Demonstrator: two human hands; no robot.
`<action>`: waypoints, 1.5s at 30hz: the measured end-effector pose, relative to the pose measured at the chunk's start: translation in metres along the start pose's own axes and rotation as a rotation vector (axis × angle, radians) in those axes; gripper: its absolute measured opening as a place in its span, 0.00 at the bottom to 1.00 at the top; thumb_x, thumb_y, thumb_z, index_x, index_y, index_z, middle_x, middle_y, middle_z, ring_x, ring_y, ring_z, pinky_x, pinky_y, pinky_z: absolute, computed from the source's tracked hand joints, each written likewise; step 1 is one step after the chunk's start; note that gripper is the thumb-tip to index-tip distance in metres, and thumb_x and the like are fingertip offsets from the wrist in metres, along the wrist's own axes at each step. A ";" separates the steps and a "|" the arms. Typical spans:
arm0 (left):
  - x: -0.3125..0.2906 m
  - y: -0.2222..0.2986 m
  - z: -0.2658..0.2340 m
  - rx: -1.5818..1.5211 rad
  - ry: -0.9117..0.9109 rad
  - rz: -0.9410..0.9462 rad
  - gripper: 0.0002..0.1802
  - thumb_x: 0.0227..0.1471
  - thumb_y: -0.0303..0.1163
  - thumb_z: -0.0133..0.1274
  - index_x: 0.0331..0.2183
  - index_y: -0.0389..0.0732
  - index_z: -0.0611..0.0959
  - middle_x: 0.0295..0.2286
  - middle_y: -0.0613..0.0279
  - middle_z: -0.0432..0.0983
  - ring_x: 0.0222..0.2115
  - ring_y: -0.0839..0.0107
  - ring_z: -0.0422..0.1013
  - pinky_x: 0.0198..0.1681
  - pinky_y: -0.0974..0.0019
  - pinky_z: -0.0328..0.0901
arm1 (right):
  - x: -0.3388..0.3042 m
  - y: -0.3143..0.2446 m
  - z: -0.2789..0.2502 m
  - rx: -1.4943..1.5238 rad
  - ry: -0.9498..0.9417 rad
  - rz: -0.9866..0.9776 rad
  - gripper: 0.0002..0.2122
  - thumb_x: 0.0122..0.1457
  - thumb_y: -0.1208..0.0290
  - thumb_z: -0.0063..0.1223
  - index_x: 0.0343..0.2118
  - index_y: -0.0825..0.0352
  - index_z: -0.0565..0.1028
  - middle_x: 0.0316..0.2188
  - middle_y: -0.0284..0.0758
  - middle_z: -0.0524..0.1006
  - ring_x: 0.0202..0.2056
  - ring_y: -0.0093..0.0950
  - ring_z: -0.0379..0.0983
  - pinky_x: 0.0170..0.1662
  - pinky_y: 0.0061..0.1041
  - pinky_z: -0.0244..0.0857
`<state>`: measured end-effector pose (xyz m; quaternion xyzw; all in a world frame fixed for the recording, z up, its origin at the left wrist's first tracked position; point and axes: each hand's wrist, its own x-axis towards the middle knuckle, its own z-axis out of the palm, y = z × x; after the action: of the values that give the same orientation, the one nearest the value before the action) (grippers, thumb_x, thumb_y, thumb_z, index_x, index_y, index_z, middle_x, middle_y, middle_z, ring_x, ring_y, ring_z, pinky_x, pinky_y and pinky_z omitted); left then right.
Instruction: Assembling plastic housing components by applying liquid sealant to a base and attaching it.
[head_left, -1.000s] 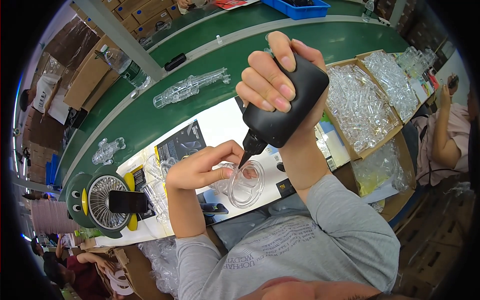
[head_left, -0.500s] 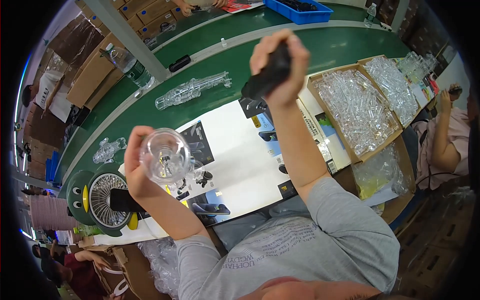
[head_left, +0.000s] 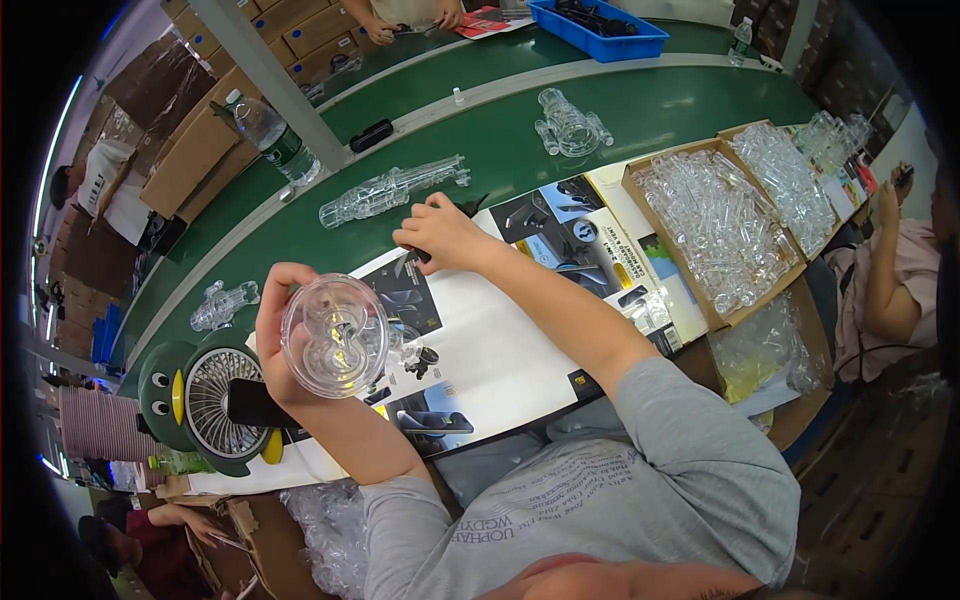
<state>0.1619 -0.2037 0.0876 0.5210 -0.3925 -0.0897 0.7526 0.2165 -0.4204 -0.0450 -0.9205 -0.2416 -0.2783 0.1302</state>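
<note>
My left hand (head_left: pixel 275 335) is wrapped round a clear plastic part (head_left: pixel 335 337), whose wide round rim faces up. My right hand (head_left: pixel 441 237) closes over a dark, black handheld object (head_left: pixel 474 206) at the far edge of the printed cardboard sheet (head_left: pixel 500 330); only its ends show past my fingers, so its kind is hidden. Just beyond that hand, a long clear plastic assembly (head_left: pixel 392 191) lies on the green belt (head_left: pixel 500 125). A similar clear piece (head_left: pixel 223 306) rests to the left, and another (head_left: pixel 571 125) lies farther right.
A penguin-shaped fan (head_left: pixel 215 402) stands at the left. Cardboard boxes of clear parts (head_left: pixel 710 222) fill the right side. A water bottle (head_left: pixel 268 137) stands by the metal post (head_left: pixel 265 75), a blue tray (head_left: pixel 600 32) at the back. Other people work around the line.
My right hand has come down and left with the black object, from above the belt to the cardboard's far edge. The clear piece at the back right is now uncovered.
</note>
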 end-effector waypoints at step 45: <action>0.031 -0.024 0.034 0.344 0.248 0.221 0.20 0.50 0.25 0.48 0.45 0.37 0.64 0.47 0.45 0.64 0.43 0.63 0.69 0.45 0.66 0.62 | -0.054 0.139 -0.048 1.421 1.515 1.207 0.10 0.47 0.66 0.53 0.30 0.67 0.73 0.25 0.31 0.72 0.27 0.24 0.69 0.32 0.21 0.63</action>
<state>0.1665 -0.2554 0.0882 0.6025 -0.3612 0.1261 0.7004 0.2273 -0.5767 -0.0515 -0.2100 0.2668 -0.4476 0.8272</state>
